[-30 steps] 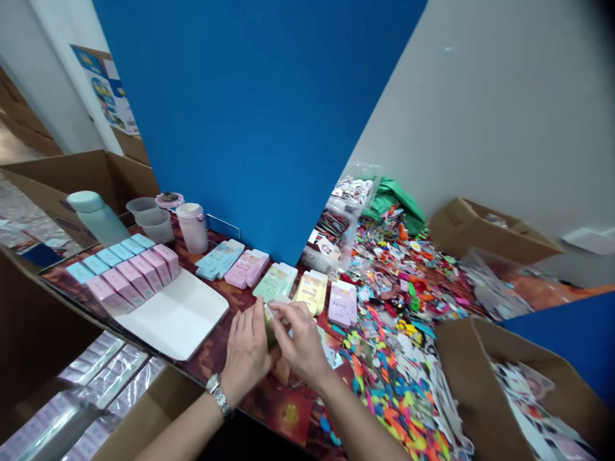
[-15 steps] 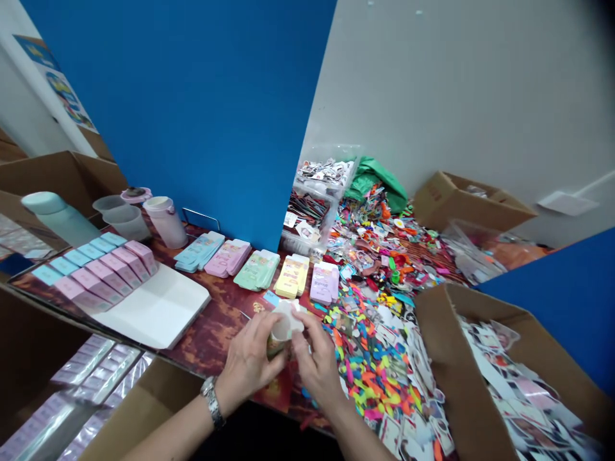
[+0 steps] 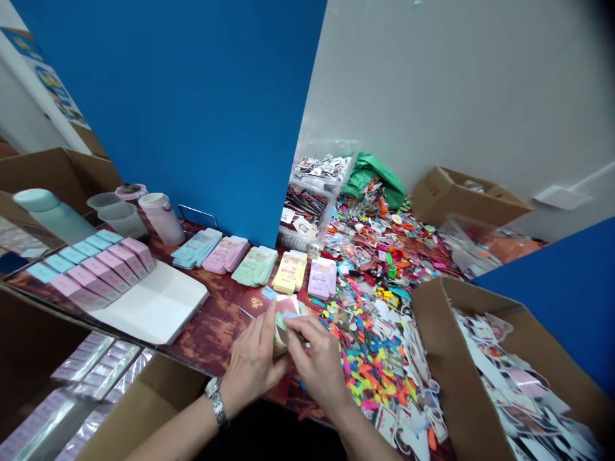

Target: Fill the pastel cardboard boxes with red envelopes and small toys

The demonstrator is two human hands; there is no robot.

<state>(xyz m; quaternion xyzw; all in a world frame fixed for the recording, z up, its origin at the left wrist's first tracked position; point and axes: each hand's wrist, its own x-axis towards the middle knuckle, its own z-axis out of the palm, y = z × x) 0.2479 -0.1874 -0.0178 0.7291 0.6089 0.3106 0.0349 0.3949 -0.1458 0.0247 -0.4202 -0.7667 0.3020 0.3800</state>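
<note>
Near the table's front edge, a small green carton (image 3: 279, 334) stands between my two hands. My left hand (image 3: 254, 360) is wrapped round its side, with a metal watch on the wrist. The fingers of my right hand (image 3: 318, 358) are pinched at the carton's top, on a green flap. Both hands cover much of the carton. Beyond them lies a row of flat folded cartons: blue (image 3: 196, 250), pink (image 3: 225, 255), green (image 3: 254, 266), yellow (image 3: 289, 272) and purple (image 3: 321, 279).
At left, several finished pink boxes (image 3: 98, 276) and blue boxes (image 3: 77, 255) sit on a white pad (image 3: 163, 307). Cups and a bottle (image 3: 55, 214) stand behind. Loose colourful pieces (image 3: 375, 365) spread at right, beside a cardboard box (image 3: 435, 346). A blue panel (image 3: 192, 115) rises behind.
The carton's top showed a white opening before; now a green flap lies across it under my right fingers. My right hand has shifted slightly over the top, and the view has moved a little.
</note>
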